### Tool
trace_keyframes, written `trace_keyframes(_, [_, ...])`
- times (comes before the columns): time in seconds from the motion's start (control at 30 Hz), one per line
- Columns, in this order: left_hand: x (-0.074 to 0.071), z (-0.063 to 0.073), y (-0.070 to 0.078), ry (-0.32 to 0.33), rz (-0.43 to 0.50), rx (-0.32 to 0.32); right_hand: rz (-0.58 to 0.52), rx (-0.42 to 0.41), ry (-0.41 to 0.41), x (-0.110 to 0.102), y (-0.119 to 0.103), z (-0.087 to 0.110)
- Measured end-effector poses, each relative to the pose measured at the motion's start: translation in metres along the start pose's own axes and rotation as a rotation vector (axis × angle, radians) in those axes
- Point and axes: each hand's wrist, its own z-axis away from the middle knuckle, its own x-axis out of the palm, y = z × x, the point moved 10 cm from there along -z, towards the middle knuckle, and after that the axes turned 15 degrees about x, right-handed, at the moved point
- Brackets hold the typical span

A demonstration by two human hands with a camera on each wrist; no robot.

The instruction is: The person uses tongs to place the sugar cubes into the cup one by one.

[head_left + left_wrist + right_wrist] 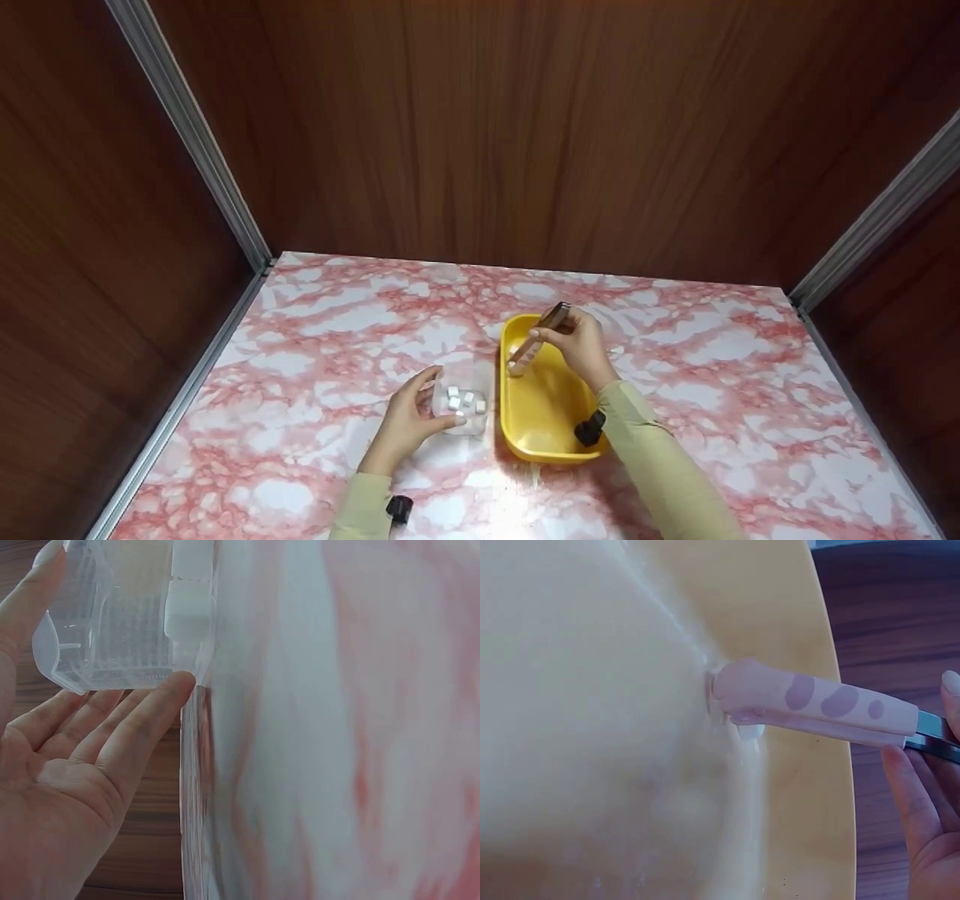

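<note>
My left hand (405, 421) holds a small clear plastic box (124, 622) on the table, thumb on the near side and fingers against the far side. Several white cubes (454, 403) lie inside it. To its right stands a yellow basin (551, 409). My right hand (585, 346), above the basin's far part, grips a pair of pink tongs (817, 701) with darker spots and a metal end. The tips point down to the basin's inside by its left wall. A small white piece (750, 730) shows beside the tips; whether they pinch it is unclear.
The table (315, 337) has a red and white marbled top. Brown wood-look panels (480, 135) with metal corner strips (202, 135) close it in at the back and sides.
</note>
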Motion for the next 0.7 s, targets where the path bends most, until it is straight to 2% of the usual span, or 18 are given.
trace_keyframes(0.1, [0.000, 0.000, 0.000, -0.002, -0.004, 0.004, -0.001, -0.007, 0.004, 0.000, 0.000, 0.001])
trace_keyframes(0.33, [0.000, 0.000, 0.001, -0.004, -0.021, 0.007, -0.015, 0.003, 0.035, -0.004, 0.034, -0.021])
trace_keyframes(0.7, [0.001, 0.000, 0.004, -0.004, -0.006, 0.000, -0.034, 0.017, 0.074, -0.020, 0.034, -0.017])
